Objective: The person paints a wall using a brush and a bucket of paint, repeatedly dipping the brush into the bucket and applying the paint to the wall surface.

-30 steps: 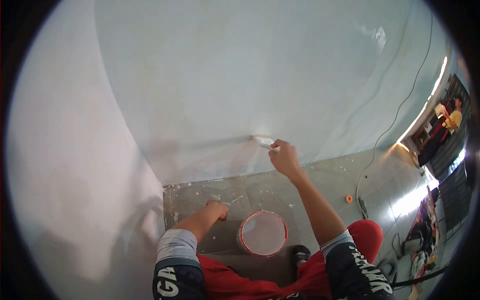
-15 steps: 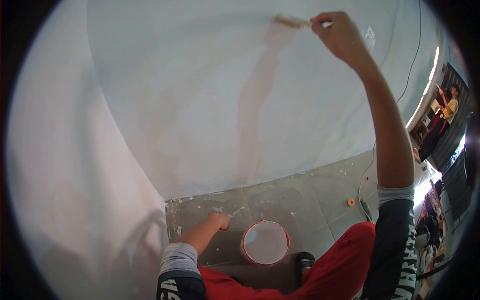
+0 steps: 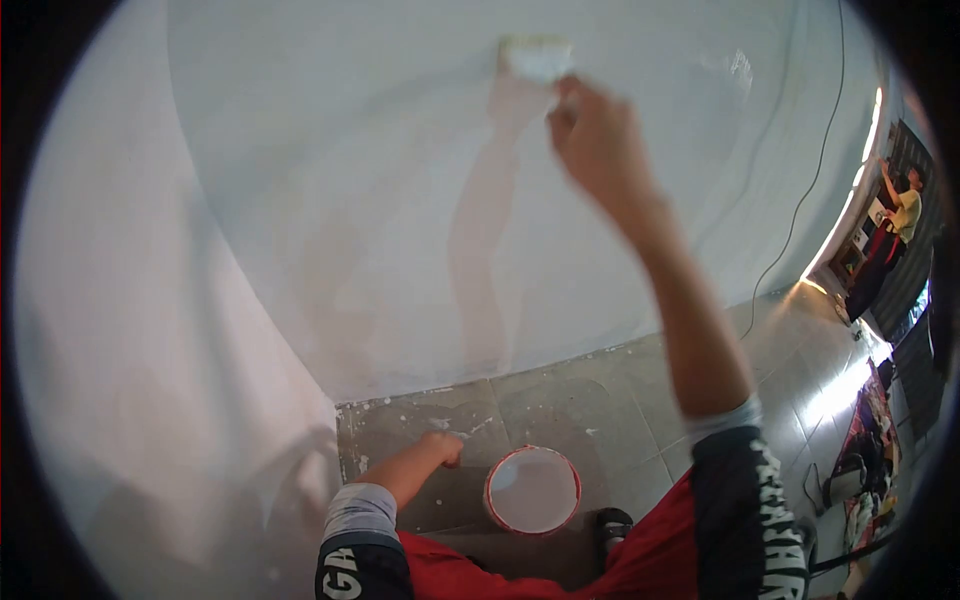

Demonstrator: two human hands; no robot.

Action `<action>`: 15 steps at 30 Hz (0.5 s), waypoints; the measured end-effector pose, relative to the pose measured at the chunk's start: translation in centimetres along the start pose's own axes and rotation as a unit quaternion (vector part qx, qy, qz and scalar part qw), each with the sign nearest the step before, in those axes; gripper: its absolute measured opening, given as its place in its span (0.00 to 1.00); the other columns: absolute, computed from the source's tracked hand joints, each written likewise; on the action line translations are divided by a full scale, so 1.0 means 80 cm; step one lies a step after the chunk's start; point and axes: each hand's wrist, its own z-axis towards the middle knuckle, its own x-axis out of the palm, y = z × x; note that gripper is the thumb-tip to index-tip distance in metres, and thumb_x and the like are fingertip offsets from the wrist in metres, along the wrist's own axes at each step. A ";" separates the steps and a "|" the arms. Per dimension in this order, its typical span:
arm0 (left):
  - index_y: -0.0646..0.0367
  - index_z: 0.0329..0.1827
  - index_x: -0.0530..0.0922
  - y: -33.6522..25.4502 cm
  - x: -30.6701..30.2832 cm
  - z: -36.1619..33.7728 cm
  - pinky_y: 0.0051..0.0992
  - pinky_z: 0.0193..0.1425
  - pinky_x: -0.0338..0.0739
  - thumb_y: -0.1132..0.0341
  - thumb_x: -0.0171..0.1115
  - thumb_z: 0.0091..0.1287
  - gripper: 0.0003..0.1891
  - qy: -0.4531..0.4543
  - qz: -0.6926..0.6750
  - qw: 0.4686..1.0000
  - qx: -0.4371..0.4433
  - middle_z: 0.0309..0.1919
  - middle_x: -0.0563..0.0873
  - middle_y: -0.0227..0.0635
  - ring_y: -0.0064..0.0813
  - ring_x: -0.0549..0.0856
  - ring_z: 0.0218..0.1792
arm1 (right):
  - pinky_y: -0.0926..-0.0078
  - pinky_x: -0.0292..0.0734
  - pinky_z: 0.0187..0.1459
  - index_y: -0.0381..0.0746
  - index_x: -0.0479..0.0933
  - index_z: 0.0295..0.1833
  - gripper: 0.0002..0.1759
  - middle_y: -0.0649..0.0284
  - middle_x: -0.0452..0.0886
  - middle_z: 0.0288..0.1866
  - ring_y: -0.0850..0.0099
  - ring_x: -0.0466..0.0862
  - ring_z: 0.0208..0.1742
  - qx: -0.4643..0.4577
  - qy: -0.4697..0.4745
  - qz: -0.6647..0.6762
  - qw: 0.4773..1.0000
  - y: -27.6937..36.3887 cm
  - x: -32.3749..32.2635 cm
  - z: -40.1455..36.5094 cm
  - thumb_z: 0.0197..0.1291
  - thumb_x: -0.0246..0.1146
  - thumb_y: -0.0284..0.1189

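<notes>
My right hand [image 3: 602, 135] is raised to the pale wall [image 3: 380, 210] and closed round the handle of a wide paintbrush [image 3: 540, 62]. The brush head lies against or very near the wall, its broad side facing me, slightly blurred. Low on the left, my left hand [image 3: 442, 450] is curled into a fist, with nothing seen in it. Just right of that fist, a round bucket [image 3: 578, 492] with a red rim stands on the floor and holds whitish paint [image 3: 533, 488]. No hand touches the bucket.
A second wall [image 3: 130, 300] meets the painted one at a corner on the left. Grey floor tiles [image 3: 620, 410] carry white splashes. A thin cable [image 3: 800, 205] hangs down the wall at right. Another person [image 3: 905, 215] stands far right, near a cluttered heap [image 3: 870, 450].
My right hand has swept left and slightly down with the paintbrush, whose broad face now shows. My left hand and the bucket have hardly moved.
</notes>
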 end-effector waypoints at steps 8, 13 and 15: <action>0.53 0.53 0.86 -0.031 -0.018 -0.022 0.42 0.58 0.81 0.62 0.61 0.57 0.20 -0.035 -0.016 0.999 0.036 0.54 0.87 0.43 0.43 0.85 0.57 | 0.46 0.79 0.42 0.32 0.78 0.47 0.12 0.39 0.82 0.34 0.41 0.84 0.38 0.216 0.264 0.078 0.937 0.018 0.094 -0.273 0.58 0.60 0.26; 0.53 0.54 0.86 -0.027 -0.009 -0.020 0.42 0.58 0.81 0.62 0.61 0.58 0.20 -0.051 -0.005 0.998 0.027 0.56 0.86 0.41 0.42 0.85 0.58 | 0.49 0.79 0.51 0.32 0.82 0.41 0.12 0.40 0.84 0.41 0.41 0.84 0.45 0.240 0.282 0.093 0.924 0.002 0.077 -0.241 0.56 0.59 0.28; 0.52 0.55 0.85 -0.028 -0.016 -0.034 0.41 0.59 0.81 0.62 0.61 0.58 0.21 -0.036 -0.003 0.999 0.012 0.57 0.86 0.39 0.41 0.84 0.60 | 0.49 0.79 0.49 0.33 0.82 0.38 0.11 0.40 0.84 0.38 0.40 0.83 0.44 0.220 0.208 0.070 0.950 0.010 0.047 -0.161 0.55 0.58 0.27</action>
